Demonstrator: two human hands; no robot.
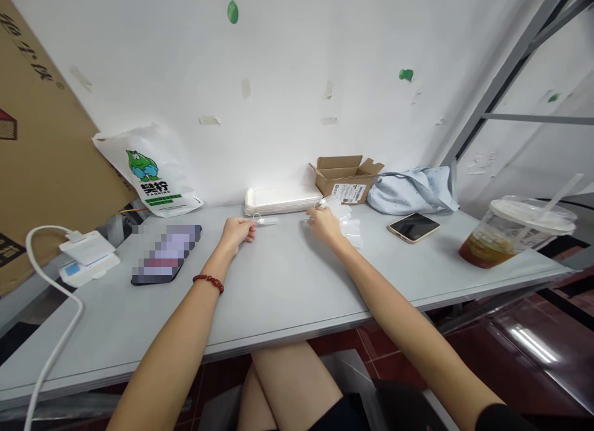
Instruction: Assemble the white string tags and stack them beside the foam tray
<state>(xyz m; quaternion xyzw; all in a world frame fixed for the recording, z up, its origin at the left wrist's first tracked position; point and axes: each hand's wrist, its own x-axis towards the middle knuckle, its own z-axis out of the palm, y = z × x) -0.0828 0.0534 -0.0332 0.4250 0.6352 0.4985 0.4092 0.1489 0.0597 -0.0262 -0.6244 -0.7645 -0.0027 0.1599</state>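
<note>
My left hand (pixel 237 233), with a dark red bead bracelet on the wrist, is closed near the middle of the grey table. Its fingertips pinch the thin loop end of a small, slim white object (pixel 267 221). To its right, my right hand (pixel 325 224) has bent fingers over several small clear plastic bags (pixel 352 232). A bit of something clear or whitish shows at these fingertips, too small to name. Just behind both hands lies a stack of flat white trays (pixel 285 199). An open cardboard box (pixel 346 177) with a printed label stands against the wall.
On the left are a phone (pixel 167 255) with a blurred screen, a white charger with a cable (pixel 88 251), a white printed bag (pixel 151 171) and a large carton (pixel 51 122). A light blue cloth bag (pixel 411 190), another phone (pixel 414 227) and a drink cup (pixel 505 236) are right.
</note>
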